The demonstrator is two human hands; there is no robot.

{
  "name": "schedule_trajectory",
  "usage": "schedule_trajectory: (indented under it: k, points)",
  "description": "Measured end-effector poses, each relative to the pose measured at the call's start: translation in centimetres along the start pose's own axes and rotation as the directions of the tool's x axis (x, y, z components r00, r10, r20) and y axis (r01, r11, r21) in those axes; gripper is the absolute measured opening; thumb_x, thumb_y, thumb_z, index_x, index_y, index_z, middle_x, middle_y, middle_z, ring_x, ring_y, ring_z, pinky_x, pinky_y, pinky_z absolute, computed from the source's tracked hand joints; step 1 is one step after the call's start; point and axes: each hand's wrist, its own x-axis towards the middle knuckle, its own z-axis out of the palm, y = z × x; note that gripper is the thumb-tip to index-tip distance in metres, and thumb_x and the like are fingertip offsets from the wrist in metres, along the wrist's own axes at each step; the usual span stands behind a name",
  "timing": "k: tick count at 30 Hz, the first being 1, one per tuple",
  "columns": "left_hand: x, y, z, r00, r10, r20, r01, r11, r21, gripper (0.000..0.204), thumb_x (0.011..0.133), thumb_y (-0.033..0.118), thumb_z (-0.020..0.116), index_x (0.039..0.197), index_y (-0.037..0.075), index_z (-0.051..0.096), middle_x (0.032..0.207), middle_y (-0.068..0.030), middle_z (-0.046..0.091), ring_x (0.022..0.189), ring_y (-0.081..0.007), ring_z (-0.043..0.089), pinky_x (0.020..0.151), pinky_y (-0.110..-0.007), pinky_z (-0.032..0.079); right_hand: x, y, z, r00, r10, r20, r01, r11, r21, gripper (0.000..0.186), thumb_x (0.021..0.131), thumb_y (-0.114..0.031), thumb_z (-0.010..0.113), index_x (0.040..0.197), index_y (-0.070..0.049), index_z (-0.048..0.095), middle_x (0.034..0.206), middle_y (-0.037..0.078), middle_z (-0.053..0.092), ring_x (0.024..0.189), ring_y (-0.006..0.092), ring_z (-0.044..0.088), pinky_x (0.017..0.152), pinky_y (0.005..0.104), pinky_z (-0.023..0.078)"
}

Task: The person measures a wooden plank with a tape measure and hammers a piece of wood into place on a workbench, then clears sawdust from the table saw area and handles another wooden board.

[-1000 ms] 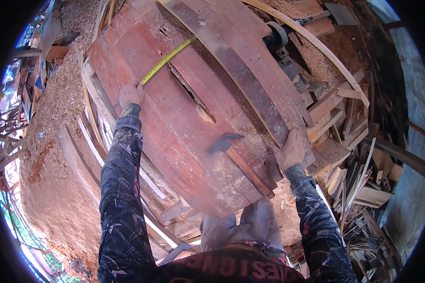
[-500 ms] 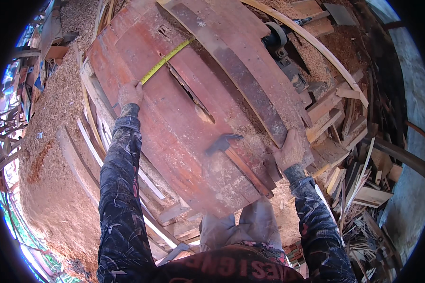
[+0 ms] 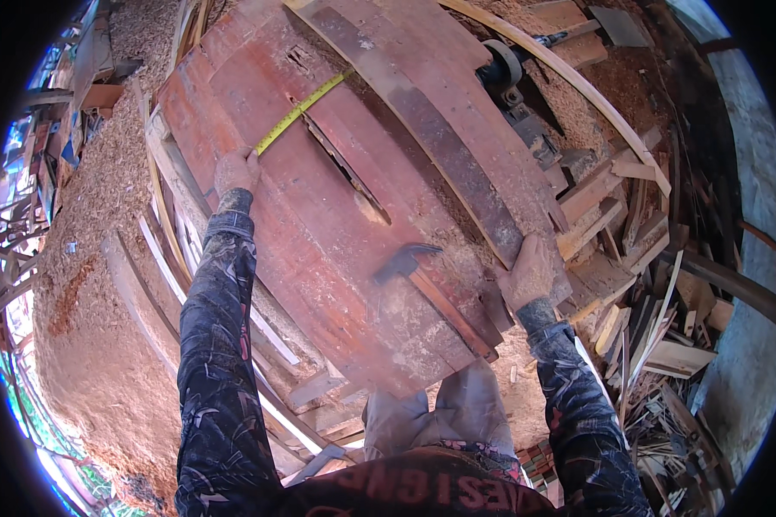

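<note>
My left hand is closed on the near end of a yellow tape measure. Its blade runs out over the reddish wooden workbench top to the edge of a long curved plank. At the plank's near end, my right hand grips it with fingers wrapped over the end. The plank lies flat along the bench. Between my arms, a claw hammer with a wooden handle rests on the bench, its head toward the middle. The tape's case is hidden by my left hand.
A long slot opens in the bench top. Beyond the right edge sits a machine with a pulley. Thin curved strips lean along the left side. Offcuts lie heaped at right; sawdust covers the left ground.
Almost nothing differs. The view has shifted very slightly; both hands keep their hold, and the tape, plank and hammer stay in place.
</note>
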Motion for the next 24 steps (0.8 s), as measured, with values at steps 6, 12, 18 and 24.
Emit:
schedule_trajectory:
  k: [6, 12, 18, 24]
  points:
    - [0.0, -0.1, 0.0, 1.0, 0.012, -0.014, -0.012, 1.0, -0.001, 0.03, 0.09, 0.031, 0.059, 0.106, 0.012, 0.075, 0.101, -0.02, 0.071, 0.096, -0.0382, 0.068, 0.088, -0.047, 0.053, 0.0, -0.4, -0.2, 1.0, 0.004, 0.002, -0.004, 1.0, -0.016, 0.052, 0.068, -0.02, 0.082, 0.101, -0.002, 0.046, 0.106, 0.021, 0.054, 0.102, 0.042, 0.055, 0.082, 0.0516, 0.047]
    - [0.2, 0.3, 0.1, 0.999, 0.015, -0.03, -0.015, 1.0, -0.011, 0.028, 0.09, 0.031, 0.06, 0.104, 0.012, 0.075, 0.1, -0.0192, 0.071, 0.095, -0.0383, 0.068, 0.087, -0.047, 0.053, 0.0, -0.5, -1.1, 1.0, -0.002, 0.031, 0.003, 0.999, -0.046, 0.051, 0.071, -0.025, 0.079, 0.104, -0.002, 0.048, 0.109, 0.021, 0.055, 0.106, 0.042, 0.055, 0.086, 0.054, 0.045]
    - [-2.5, 0.2, -1.9, 0.98, -0.122, -0.16, 0.092, 0.979, -0.181, 0.055, 0.091, 0.045, 0.062, 0.127, 0.003, 0.062, 0.114, -0.026, 0.067, 0.104, -0.0405, 0.065, 0.089, -0.047, 0.051, -5.6, -2.9, -2.5, 0.929, -0.316, -0.191, 0.321, 0.947, -0.006, 0.056, 0.074, -0.037, 0.077, 0.106, 0.001, 0.052, 0.11, 0.024, 0.056, 0.104, 0.0441, 0.056, 0.091, 0.0519, 0.045]
    - [-13.0, 3.1, 0.5, 0.989, -0.087, -0.121, 0.084, 0.996, -0.025, 0.076, 0.088, 0.055, 0.064, 0.137, 0.0, 0.046, 0.117, -0.0279, 0.061, 0.11, -0.0458, 0.059, 0.094, -0.053, 0.045, -11.8, -1.0, 3.2, 0.927, -0.254, 0.276, 0.244, 0.967, 0.069, 0.045, 0.073, -0.03, 0.077, 0.1, -0.003, 0.054, 0.103, 0.021, 0.06, 0.099, 0.0407, 0.06, 0.083, 0.0493, 0.048]
